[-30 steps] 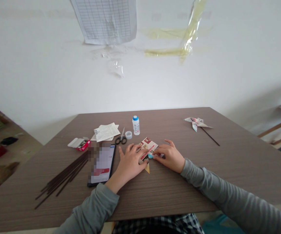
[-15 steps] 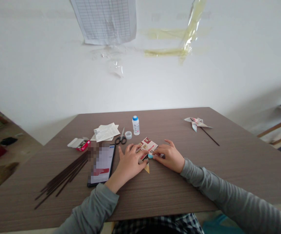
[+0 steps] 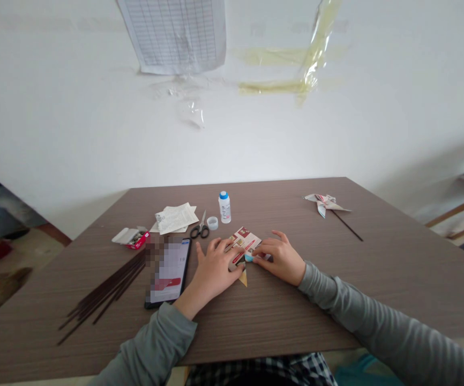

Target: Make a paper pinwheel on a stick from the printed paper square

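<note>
A printed, partly folded paper piece point(image 3: 245, 239) in red, cream and blue lies on the table between my hands. My left hand point(image 3: 217, 266) rests over its left side, thumb and fingers pressing on it. From the right, my right hand point(image 3: 279, 257) pinches the paper's edge near a small blue part. A tan paper corner points toward me below my left thumb. Just beyond the paper stands a white bottle with a blue cap point(image 3: 224, 207). Beside the bottle are a small clear lid point(image 3: 212, 223) and black-handled scissors point(image 3: 200, 229).
Left of my hands lie a phone point(image 3: 170, 273), dark thin sticks point(image 3: 103, 292), an open red and white box point(image 3: 135, 238) and cut papers point(image 3: 176, 218). A paper pinwheel on a stick point(image 3: 325, 204) lies at the back right of the table point(image 3: 393, 273).
Both hands and the paper hold nearly the same positions. At the far left edge, beyond the table, a dark and greyish blurred shape has come into view.
</note>
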Action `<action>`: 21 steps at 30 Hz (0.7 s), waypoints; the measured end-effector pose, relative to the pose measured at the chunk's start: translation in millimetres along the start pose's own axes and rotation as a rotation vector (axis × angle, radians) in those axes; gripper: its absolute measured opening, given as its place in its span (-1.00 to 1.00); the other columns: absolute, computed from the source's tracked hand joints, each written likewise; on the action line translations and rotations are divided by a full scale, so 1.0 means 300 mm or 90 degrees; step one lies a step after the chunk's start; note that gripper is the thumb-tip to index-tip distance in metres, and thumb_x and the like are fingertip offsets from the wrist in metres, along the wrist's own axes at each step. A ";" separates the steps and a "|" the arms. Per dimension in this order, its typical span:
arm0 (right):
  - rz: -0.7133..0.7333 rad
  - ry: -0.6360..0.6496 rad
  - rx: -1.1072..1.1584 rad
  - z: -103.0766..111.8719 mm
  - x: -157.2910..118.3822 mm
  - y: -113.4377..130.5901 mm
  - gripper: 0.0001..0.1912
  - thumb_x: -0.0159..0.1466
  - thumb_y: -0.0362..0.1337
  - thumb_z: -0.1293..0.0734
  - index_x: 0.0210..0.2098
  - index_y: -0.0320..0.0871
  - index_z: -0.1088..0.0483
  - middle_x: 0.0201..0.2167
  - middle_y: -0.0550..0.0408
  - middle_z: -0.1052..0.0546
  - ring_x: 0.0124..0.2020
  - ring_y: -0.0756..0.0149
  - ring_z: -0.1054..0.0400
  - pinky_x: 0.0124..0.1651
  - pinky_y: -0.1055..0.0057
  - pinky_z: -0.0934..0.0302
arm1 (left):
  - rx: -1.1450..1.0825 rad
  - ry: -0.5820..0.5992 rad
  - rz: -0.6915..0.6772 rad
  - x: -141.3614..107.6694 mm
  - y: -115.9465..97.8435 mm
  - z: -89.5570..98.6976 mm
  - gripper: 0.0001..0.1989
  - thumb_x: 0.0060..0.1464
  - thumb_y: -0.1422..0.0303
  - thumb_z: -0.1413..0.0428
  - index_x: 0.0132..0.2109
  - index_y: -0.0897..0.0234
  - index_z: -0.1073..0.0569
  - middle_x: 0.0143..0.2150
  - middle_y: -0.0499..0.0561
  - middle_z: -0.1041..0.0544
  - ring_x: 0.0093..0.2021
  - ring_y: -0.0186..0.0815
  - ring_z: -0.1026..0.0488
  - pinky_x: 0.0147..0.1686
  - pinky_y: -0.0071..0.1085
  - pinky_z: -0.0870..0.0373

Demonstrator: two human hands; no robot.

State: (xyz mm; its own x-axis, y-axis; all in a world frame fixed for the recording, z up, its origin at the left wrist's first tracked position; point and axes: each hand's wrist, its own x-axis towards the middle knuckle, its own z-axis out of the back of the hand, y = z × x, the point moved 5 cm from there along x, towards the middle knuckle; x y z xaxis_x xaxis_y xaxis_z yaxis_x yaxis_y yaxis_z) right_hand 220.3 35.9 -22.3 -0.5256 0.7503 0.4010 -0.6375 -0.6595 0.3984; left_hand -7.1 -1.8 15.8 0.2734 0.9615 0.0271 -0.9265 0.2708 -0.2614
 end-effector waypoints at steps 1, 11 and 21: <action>0.006 -0.004 -0.002 -0.001 -0.001 -0.001 -0.88 0.62 -0.17 -0.59 -0.06 0.17 -0.85 -0.18 0.08 -0.90 -0.04 -0.10 -0.86 0.70 -0.37 -0.43 | 0.001 0.000 -0.003 0.000 0.000 0.001 -0.55 0.57 0.17 -0.43 0.49 -0.23 -0.83 0.70 0.15 -0.68 0.78 0.46 -0.40 0.76 0.97 -0.03; 0.025 -0.030 -0.006 0.016 0.000 -0.003 -0.80 0.76 -0.15 -0.51 0.10 0.08 -0.87 0.06 -0.04 -0.94 0.11 -0.03 -0.86 0.68 -0.33 -0.46 | -0.003 0.013 -0.004 0.004 0.008 0.000 -0.57 0.58 0.18 -0.44 0.47 -0.26 -0.86 0.72 0.12 -0.67 0.81 0.50 -0.38 0.78 0.97 0.03; 0.029 0.141 -0.029 0.023 0.000 -0.028 -0.60 0.79 -0.18 -0.40 0.47 0.11 -0.79 0.53 -0.14 -0.81 0.56 -0.15 -0.70 0.83 -0.55 -0.28 | -0.023 0.035 -0.014 0.013 0.025 -0.005 -0.49 0.54 0.32 -0.41 0.51 -0.17 -0.83 0.78 0.12 -0.63 0.88 0.52 -0.33 0.76 1.01 0.00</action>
State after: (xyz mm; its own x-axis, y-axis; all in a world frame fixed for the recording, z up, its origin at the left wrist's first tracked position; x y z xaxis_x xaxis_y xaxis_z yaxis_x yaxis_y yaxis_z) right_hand 229.6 41.1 -19.9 -0.6618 0.7150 0.2255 -0.6324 -0.6940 0.3441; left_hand -12.6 3.9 12.4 0.3075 0.9514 -0.0193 -0.9106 0.2883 -0.2961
